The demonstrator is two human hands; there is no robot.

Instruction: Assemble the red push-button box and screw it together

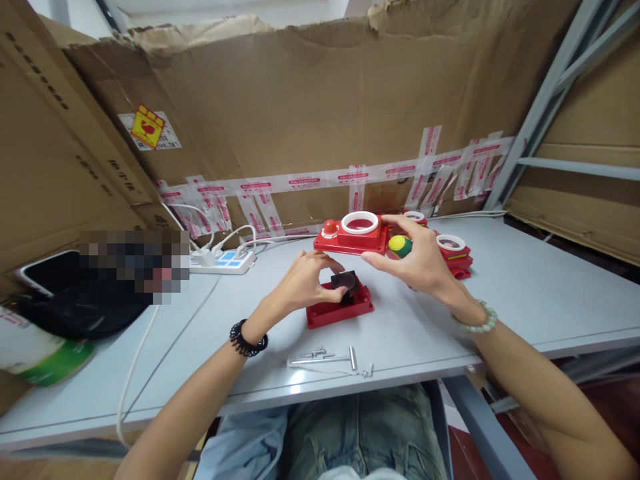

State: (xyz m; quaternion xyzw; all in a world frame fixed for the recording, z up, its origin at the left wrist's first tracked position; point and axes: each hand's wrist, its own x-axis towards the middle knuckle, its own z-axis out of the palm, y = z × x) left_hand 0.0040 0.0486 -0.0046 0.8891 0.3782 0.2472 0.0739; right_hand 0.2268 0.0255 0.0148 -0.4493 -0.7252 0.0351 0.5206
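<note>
My left hand [315, 279] pinches a black rounded part [345, 283] between thumb and fingers. That part sits at the right end of an open red box base [320, 315], and my fingers hide some of it. My right hand [417, 257] has its thumb and index finger closed around the right end of a red cover [345, 241]. On the cover are a white ring [360, 222] and a red dome button [330, 227]. A green and yellow rounded handle [400, 247] shows through the gap of my right hand; its rest is hidden.
A metal T-shaped tool [325, 360] and small metal pieces lie near the front edge. More red housings with white rings [450, 243] stand behind my right hand. A power strip [223, 261] with cables, a black bag [95, 313] and a green-white container [55, 360] are leftward; cardboard [310, 107] walls the back.
</note>
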